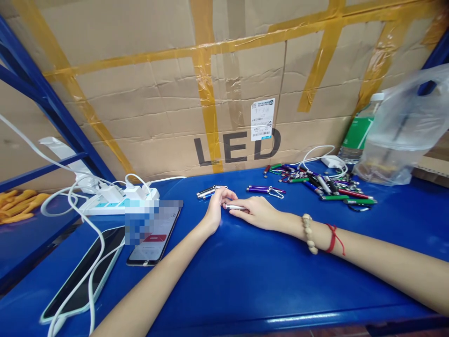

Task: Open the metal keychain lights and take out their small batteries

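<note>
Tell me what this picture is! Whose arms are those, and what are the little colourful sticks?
There is no machine here: those are a person's two bare arms. The one picture comes from a camera worn on their head, looking down at a blue table. The left hand and right hand together hold a small silver keychain light. More silver lights lie just behind, and a colourful pile of them sits to the right. A lit phone, a dark phone and a white power strip lie on the left; a cardboard box marked LED stands behind.
</note>
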The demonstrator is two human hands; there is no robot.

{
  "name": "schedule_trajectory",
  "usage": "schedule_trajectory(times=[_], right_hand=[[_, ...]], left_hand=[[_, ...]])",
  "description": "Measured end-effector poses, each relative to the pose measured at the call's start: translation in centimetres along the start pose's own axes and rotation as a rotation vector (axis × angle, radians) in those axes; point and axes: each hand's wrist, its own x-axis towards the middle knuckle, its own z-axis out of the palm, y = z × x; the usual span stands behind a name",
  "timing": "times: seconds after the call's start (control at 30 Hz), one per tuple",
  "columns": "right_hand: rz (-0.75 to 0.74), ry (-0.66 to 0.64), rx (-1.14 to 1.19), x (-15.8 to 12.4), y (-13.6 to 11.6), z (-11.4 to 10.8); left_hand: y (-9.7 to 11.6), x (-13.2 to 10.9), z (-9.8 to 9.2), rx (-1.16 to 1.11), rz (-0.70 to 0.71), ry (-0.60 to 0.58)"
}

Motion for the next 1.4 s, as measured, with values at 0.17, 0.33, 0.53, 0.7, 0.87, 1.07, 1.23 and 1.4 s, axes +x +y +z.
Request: schedule_trajectory(times=[0.17,0.33,0.53,0.7,0.87,1.07,1.23,1.4], right_hand=[[-0.008,0.009,-0.007,0.0,0.0,0.0],[-0.010,-0.003,-0.058,0.0,-0.1,-0.1],[-0.017,0.004,-0.030,0.0,0.0,0.0],[-0.017,-0.015,-0.025,0.1,0.3,0.1],[-0.020,-0.018,-0.027,0.1,0.2,0.0],[0.000,0.008,-0.019,0.0,-0.2,-0.1],[0.050,0.092,-0.086,-0.2,0.3,-0.1],[0.125,0.152,-0.183,-0.3,0.8,-0.4]], left_hand=[[0.1,0.0,0.0,0.024,-0.010,0.001],[0.0,0.2,0.0,0.041,-0.005,-0.008],[0.0,0.1,-0.1,0.052,-0.001,-0.013],[0.0,0.1,-0.1,0.073,0.005,-0.019],[0.2,0.0,0.0,0.093,-0.001,-0.018],[-0.5,0.2,-0.5,0.246,0.071,0.027],[-0.2,0.1,-1.6,0.972,0.315,0.249],[0.6,0.0,-3.2,1.563,0.324,0.356]])
